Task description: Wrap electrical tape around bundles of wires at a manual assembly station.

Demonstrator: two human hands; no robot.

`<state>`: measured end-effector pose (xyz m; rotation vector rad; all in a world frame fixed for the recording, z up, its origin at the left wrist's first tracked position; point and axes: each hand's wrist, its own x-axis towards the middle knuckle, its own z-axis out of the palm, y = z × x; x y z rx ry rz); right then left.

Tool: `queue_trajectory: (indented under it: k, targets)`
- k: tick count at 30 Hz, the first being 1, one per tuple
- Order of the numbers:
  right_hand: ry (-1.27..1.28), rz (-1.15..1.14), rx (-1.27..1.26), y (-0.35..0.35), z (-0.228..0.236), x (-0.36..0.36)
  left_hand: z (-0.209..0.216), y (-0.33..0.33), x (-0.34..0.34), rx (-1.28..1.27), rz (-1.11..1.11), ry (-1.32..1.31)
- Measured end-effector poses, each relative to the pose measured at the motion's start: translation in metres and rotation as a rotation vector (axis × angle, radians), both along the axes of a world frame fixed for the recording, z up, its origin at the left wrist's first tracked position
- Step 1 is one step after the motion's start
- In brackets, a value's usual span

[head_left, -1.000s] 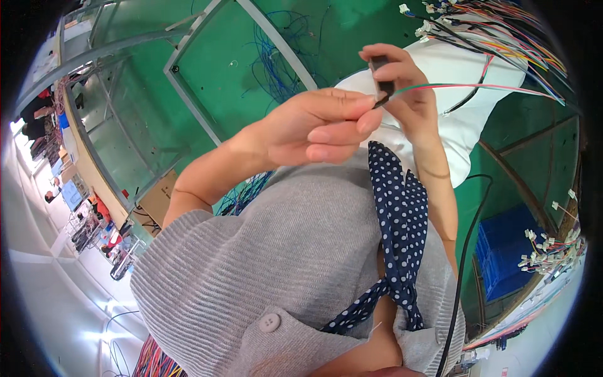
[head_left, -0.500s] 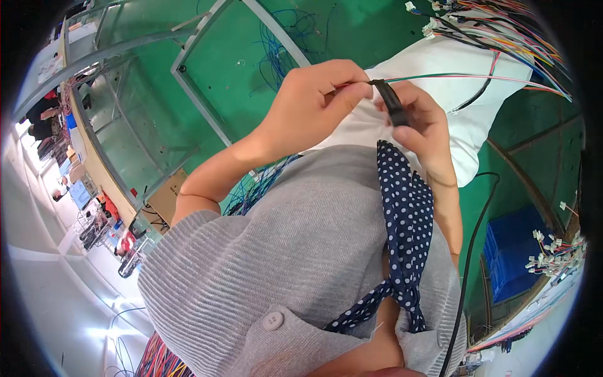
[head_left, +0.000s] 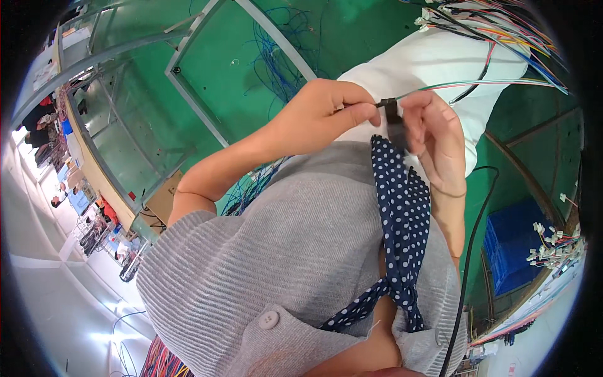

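Observation:
My left hand [head_left: 339, 116] is closed, thumb and forefinger pinching the dark, taped end of a few thin wires [head_left: 477, 83]. Black tape [head_left: 391, 108] wraps over the wires just right of that pinch and hangs down as a broad strip, its lower part smeared by motion. My right hand [head_left: 443, 135] is beside it with curled fingers, closed on the tape; its fingertips are partly blurred. From the tape, the green, white and reddish wires run right, over my white-clothed lap [head_left: 433, 60].
A bundle of coloured wires with white connectors [head_left: 490, 25] lies at the far right. A blue crate [head_left: 512, 248] stands lower right, near more connectors [head_left: 553, 248]. A metal frame [head_left: 204, 103] and loose blue wires [head_left: 279, 50] are on the green floor. A black cable [head_left: 472, 251] hangs at right.
Both hands have come lower, nearer my body. The right hand has turned, its fingers now up by the wires, and the black tape hangs more steeply. The left hand keeps its pinch.

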<state>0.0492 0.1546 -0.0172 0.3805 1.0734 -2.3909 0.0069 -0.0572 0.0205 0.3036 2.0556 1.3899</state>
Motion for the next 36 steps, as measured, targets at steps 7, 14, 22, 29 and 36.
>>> queue_trajectory:
  k: [7, 14, 22, 29, 36]
  targets:
    - [0.527, -0.042, 0.402, -0.015, -0.011, -0.027, 0.02, -0.002, -0.012, 0.191, -0.044, -0.423]
    - [0.704, 0.177, 0.608, -0.01, -0.013, -0.044, 0.02, -0.014, -0.028, 0.345, -0.016, -0.724]
    - [0.709, 0.107, 0.472, -0.001, -0.032, -0.029, 0.008, -0.016, -0.033, 0.417, 0.017, -0.756]
    - [0.059, -0.013, -0.294, 0.004, -0.009, -0.017, 0.005, -0.006, -0.014, -0.033, 0.018, 0.129]
    - [0.301, 0.246, 0.225, 0.002, 0.008, -0.027, 0.019, -0.01, -0.028, 0.115, -0.031, -0.417]
